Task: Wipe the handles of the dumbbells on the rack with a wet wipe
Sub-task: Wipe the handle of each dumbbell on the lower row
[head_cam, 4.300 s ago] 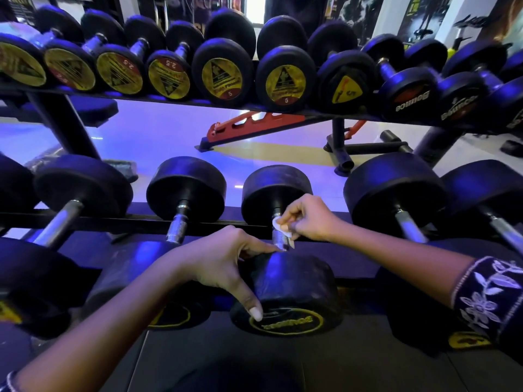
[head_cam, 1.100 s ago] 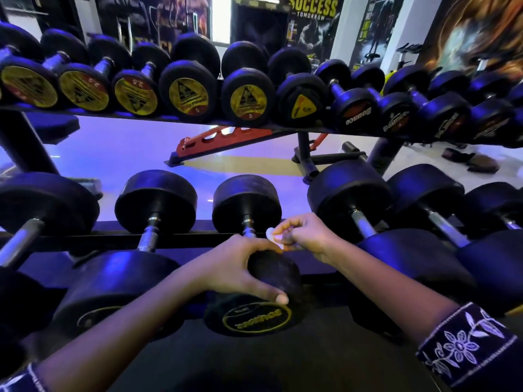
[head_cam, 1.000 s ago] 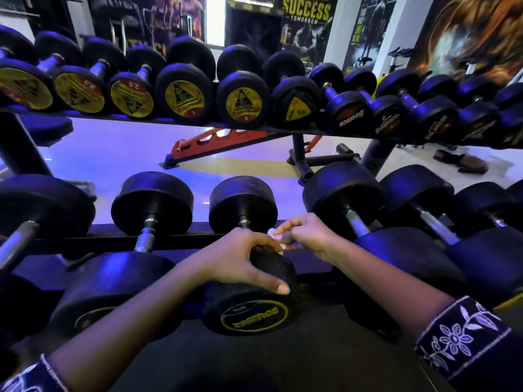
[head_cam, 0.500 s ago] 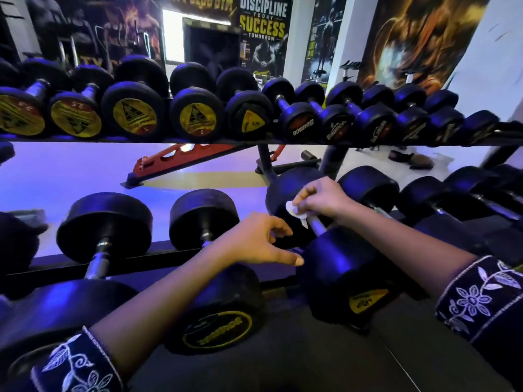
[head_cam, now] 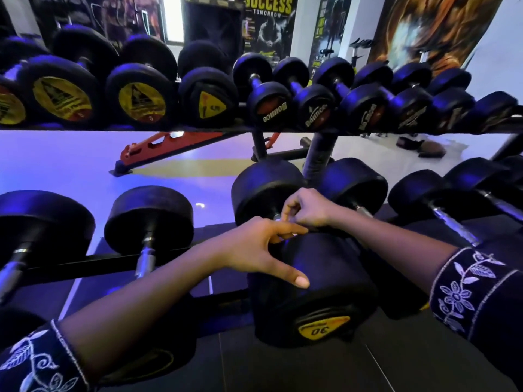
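A black dumbbell marked 30 (head_cam: 325,284) lies on the lower rack tier, its far head (head_cam: 263,188) pointing away from me. My right hand (head_cam: 307,207) curls over its handle between the two heads, pinching the wet wipe, which is almost wholly hidden under the fingers. My left hand (head_cam: 254,250) rests on top of the near head, thumb stretched down its side and index finger pointing toward the handle. The handle itself is covered by both hands.
More black dumbbells sit on the lower tier to the left (head_cam: 148,219) and right (head_cam: 433,199). The upper shelf (head_cam: 283,130) carries a row of smaller dumbbells just above my hands. A red bench frame (head_cam: 169,145) lies on the floor behind the rack.
Both hands have left the dumbbell further left and moved right to the 30 dumbbell. My right hand has settled on its handle and my left hand on its near head.
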The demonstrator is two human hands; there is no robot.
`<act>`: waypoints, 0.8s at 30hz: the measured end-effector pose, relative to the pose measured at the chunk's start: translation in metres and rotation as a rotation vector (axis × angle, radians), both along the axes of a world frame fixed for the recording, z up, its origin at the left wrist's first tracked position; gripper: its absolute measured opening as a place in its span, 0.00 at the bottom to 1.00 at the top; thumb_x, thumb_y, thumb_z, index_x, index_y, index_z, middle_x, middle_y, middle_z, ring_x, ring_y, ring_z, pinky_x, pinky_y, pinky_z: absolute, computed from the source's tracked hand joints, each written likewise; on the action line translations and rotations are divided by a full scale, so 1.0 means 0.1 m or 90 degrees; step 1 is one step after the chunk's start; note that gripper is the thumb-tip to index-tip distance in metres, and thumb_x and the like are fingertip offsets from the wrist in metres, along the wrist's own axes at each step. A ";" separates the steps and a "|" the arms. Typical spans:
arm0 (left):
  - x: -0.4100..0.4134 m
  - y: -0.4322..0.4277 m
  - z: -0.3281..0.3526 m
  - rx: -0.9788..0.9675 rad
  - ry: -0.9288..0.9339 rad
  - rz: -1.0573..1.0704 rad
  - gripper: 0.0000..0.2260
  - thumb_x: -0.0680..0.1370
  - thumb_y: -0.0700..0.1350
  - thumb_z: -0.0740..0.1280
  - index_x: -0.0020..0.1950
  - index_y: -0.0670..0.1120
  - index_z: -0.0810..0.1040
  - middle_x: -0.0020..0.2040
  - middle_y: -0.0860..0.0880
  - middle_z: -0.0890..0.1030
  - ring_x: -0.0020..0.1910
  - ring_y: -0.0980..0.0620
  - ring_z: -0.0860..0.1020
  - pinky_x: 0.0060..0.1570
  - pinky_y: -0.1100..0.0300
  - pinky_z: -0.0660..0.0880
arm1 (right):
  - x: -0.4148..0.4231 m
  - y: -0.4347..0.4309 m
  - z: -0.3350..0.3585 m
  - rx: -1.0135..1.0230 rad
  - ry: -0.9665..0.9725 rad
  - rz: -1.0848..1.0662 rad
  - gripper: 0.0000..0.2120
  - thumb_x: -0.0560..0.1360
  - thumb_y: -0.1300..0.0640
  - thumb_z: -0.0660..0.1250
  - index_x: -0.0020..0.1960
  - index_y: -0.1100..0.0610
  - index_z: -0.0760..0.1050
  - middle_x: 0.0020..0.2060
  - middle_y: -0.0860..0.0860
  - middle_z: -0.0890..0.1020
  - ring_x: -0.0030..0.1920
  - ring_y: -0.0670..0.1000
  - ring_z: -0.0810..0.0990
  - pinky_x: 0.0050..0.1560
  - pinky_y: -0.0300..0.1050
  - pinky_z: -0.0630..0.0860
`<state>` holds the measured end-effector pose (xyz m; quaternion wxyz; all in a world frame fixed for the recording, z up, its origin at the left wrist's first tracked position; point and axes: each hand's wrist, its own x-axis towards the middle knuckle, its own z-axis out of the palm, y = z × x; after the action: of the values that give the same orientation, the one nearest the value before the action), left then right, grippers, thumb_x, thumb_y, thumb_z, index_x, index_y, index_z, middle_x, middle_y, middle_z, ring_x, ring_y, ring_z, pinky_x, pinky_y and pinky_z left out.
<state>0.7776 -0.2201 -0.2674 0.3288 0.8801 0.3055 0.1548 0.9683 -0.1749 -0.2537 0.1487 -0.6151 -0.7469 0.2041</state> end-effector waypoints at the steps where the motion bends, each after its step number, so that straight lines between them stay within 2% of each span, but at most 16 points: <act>1: 0.00 0.03 0.00 -0.001 -0.009 -0.011 0.41 0.65 0.59 0.79 0.75 0.57 0.67 0.57 0.49 0.82 0.57 0.62 0.78 0.50 0.73 0.71 | 0.00 0.06 -0.02 0.017 -0.017 0.007 0.03 0.66 0.62 0.74 0.38 0.55 0.83 0.32 0.51 0.82 0.33 0.41 0.77 0.33 0.31 0.72; 2: -0.01 0.05 -0.03 -0.002 -0.013 -0.025 0.41 0.65 0.61 0.78 0.75 0.58 0.67 0.62 0.43 0.67 0.59 0.53 0.61 0.43 0.71 0.71 | 0.00 0.12 -0.05 0.021 -0.021 0.008 0.04 0.65 0.62 0.75 0.37 0.54 0.83 0.32 0.51 0.82 0.34 0.42 0.77 0.36 0.34 0.73; 3: -0.02 0.07 -0.05 -0.005 -0.012 -0.041 0.41 0.64 0.62 0.78 0.75 0.60 0.66 0.45 0.58 0.67 0.39 0.65 0.63 0.40 0.67 0.72 | 0.01 0.16 -0.08 0.017 -0.016 0.008 0.06 0.64 0.63 0.75 0.37 0.53 0.83 0.32 0.52 0.83 0.35 0.43 0.77 0.38 0.36 0.75; 4: -0.03 0.11 -0.08 -0.016 -0.009 -0.050 0.42 0.64 0.62 0.78 0.75 0.60 0.65 0.45 0.54 0.72 0.39 0.63 0.68 0.42 0.62 0.74 | 0.02 0.20 -0.11 0.015 -0.009 0.004 0.07 0.63 0.64 0.75 0.37 0.53 0.83 0.34 0.53 0.84 0.35 0.44 0.77 0.39 0.39 0.76; 5: -0.03 0.14 -0.10 -0.036 -0.007 -0.054 0.42 0.65 0.60 0.78 0.75 0.60 0.65 0.52 0.50 0.80 0.44 0.61 0.75 0.49 0.62 0.76 | 0.03 0.21 -0.15 0.016 -0.003 -0.001 0.09 0.62 0.65 0.75 0.37 0.53 0.83 0.35 0.54 0.84 0.35 0.44 0.78 0.39 0.40 0.77; 6: -0.04 0.16 -0.11 -0.057 -0.014 -0.066 0.42 0.66 0.57 0.79 0.76 0.59 0.64 0.61 0.53 0.79 0.56 0.60 0.78 0.59 0.59 0.76 | 0.05 0.21 -0.16 0.021 0.005 -0.004 0.09 0.61 0.66 0.75 0.37 0.53 0.83 0.36 0.54 0.85 0.35 0.44 0.78 0.40 0.41 0.77; 7: -0.04 0.19 -0.12 -0.079 -0.020 -0.085 0.42 0.66 0.54 0.80 0.76 0.57 0.64 0.67 0.55 0.76 0.64 0.62 0.74 0.66 0.57 0.72 | 0.07 0.21 -0.19 0.026 0.015 -0.008 0.10 0.62 0.66 0.75 0.38 0.53 0.83 0.36 0.53 0.85 0.35 0.42 0.78 0.40 0.40 0.77; 9: -0.02 0.24 -0.08 -0.097 -0.019 -0.133 0.43 0.66 0.50 0.80 0.77 0.54 0.63 0.72 0.56 0.71 0.71 0.64 0.67 0.72 0.57 0.66 | 0.08 0.20 -0.19 0.027 0.028 -0.008 0.09 0.62 0.66 0.75 0.39 0.55 0.84 0.34 0.50 0.84 0.31 0.38 0.76 0.39 0.35 0.75; 11: -0.01 0.27 -0.05 -0.099 -0.010 -0.159 0.44 0.66 0.50 0.80 0.77 0.53 0.62 0.73 0.56 0.69 0.72 0.65 0.65 0.73 0.57 0.64 | 0.07 0.18 -0.20 0.017 0.026 -0.005 0.08 0.62 0.67 0.75 0.39 0.56 0.84 0.32 0.48 0.83 0.30 0.36 0.76 0.37 0.31 0.74; 13: 0.00 0.28 -0.01 -0.073 0.003 -0.159 0.45 0.64 0.52 0.81 0.77 0.52 0.63 0.73 0.57 0.70 0.71 0.65 0.66 0.72 0.59 0.65 | 0.06 0.18 -0.19 0.004 0.031 -0.013 0.08 0.62 0.67 0.75 0.37 0.55 0.84 0.30 0.46 0.82 0.29 0.35 0.76 0.35 0.28 0.72; 15: 0.00 0.28 0.03 -0.041 -0.005 -0.157 0.46 0.62 0.52 0.82 0.76 0.50 0.65 0.71 0.58 0.72 0.68 0.72 0.66 0.68 0.69 0.65 | 0.04 0.18 -0.18 -0.001 0.035 -0.030 0.09 0.62 0.67 0.75 0.36 0.54 0.83 0.31 0.47 0.83 0.29 0.35 0.76 0.36 0.29 0.73; 17: 0.00 0.27 0.04 -0.029 -0.021 -0.163 0.46 0.61 0.51 0.83 0.75 0.47 0.67 0.68 0.60 0.75 0.61 0.80 0.65 0.59 0.81 0.60 | 0.03 0.17 -0.20 -0.010 0.050 -0.052 0.09 0.62 0.67 0.75 0.37 0.54 0.83 0.33 0.49 0.83 0.29 0.36 0.76 0.36 0.32 0.74; 18: -0.01 0.25 0.05 -0.024 -0.020 -0.159 0.46 0.61 0.51 0.83 0.74 0.45 0.68 0.65 0.61 0.76 0.59 0.80 0.67 0.53 0.84 0.58 | 0.02 0.16 -0.20 -0.014 0.055 -0.062 0.09 0.62 0.68 0.75 0.37 0.55 0.83 0.33 0.49 0.83 0.29 0.37 0.77 0.36 0.31 0.74; 21: -0.03 0.22 0.09 -0.018 -0.003 -0.134 0.46 0.60 0.55 0.82 0.75 0.47 0.68 0.55 0.53 0.80 0.57 0.64 0.72 0.48 0.84 0.59 | -0.03 0.15 -0.18 -0.016 0.048 -0.077 0.08 0.63 0.68 0.75 0.39 0.58 0.84 0.33 0.43 0.80 0.32 0.41 0.79 0.36 0.28 0.73; 23: -0.03 0.21 0.13 -0.010 0.010 -0.120 0.46 0.60 0.59 0.81 0.74 0.50 0.69 0.51 0.48 0.80 0.55 0.59 0.73 0.47 0.77 0.62 | -0.07 0.18 -0.14 -0.014 0.027 -0.067 0.07 0.64 0.67 0.75 0.40 0.58 0.84 0.35 0.45 0.80 0.34 0.45 0.79 0.36 0.25 0.71; 24: -0.02 0.21 0.16 -0.008 0.018 -0.106 0.44 0.60 0.59 0.81 0.74 0.50 0.70 0.48 0.49 0.76 0.54 0.56 0.72 0.44 0.73 0.62 | -0.09 0.21 -0.13 -0.016 0.006 -0.052 0.07 0.64 0.67 0.75 0.41 0.58 0.84 0.36 0.47 0.80 0.35 0.46 0.79 0.36 0.25 0.70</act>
<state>0.7758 -0.1995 -0.2518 0.3419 0.9025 0.2366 0.1122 0.9590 -0.1535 -0.2665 0.1531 -0.6459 -0.7178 0.2101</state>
